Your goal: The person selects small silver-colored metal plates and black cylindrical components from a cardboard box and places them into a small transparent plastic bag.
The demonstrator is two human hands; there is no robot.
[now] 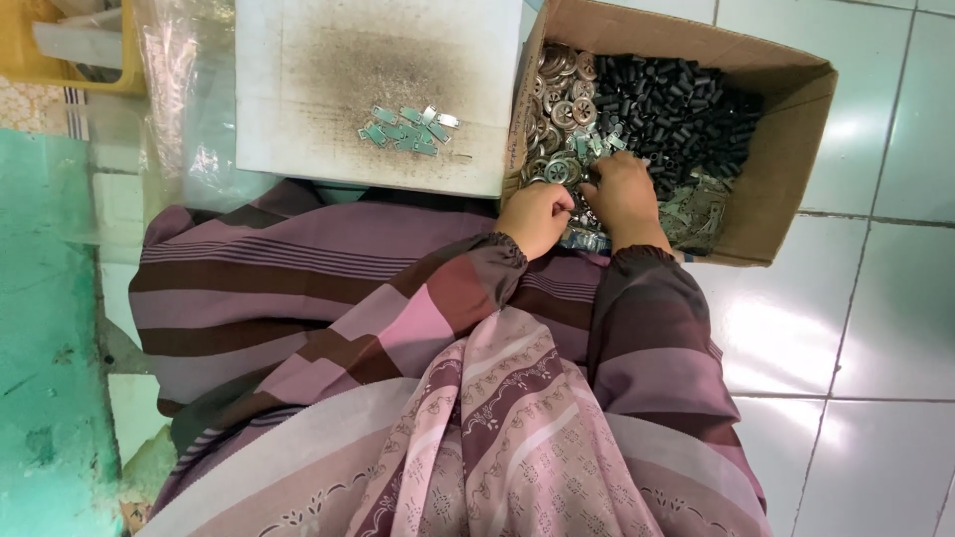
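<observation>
- Head view: left hand (537,217) was curled shut, seemingly on small metal discs (560,99); right hand (622,191) lay spread, fingers digging among them in the cardboard box (786,139).
- Discs: probably light, stiff, slippery; best pinched by the rim.

Cardboard box (786,149), open top, on the floor. Inside it: round silver metal discs (559,99) heaped at its left end, black cylinder pieces (676,104) filling its middle and back, small flat metal clips (696,204) piled at its front edge.
</observation>
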